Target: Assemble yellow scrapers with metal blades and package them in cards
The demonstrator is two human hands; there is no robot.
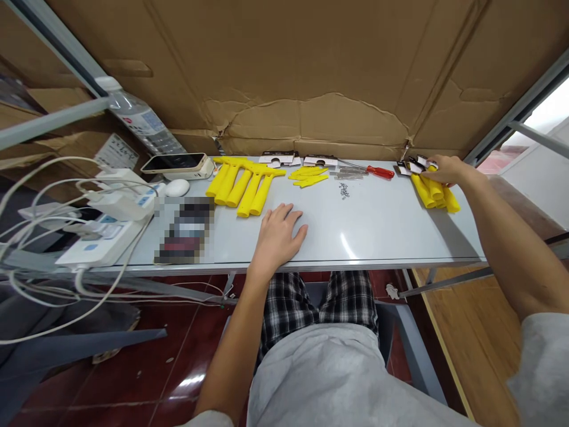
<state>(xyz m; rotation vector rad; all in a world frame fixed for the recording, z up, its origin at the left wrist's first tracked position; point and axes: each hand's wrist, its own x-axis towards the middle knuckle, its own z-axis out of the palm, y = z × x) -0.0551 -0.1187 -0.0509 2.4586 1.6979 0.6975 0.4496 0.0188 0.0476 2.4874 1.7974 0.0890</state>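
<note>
My left hand (281,234) rests palm down on the grey tabletop with its fingers spread, holding nothing. On the far right, my right hand (446,170) grips one of several yellow handles (427,191) in a pile. Black-and-white cards (403,168) lie at their back ends; the fingertips are partly hidden. Yellow T-shaped handles (242,187) lie side by side left of centre. Between the two groups are flat yellow strips (307,175), thin metal blades (349,174), a heap of small screws (344,190) and a red-handled screwdriver (380,172).
More printed cards (320,161) lie along the back edge by a cardboard wall (311,65). Leftward are a phone (175,162), a white oval object (177,188), a tilted plastic bottle (142,121), a blurred-out item (185,231) and a power strip (100,243) with tangled cables. Metal posts frame both sides.
</note>
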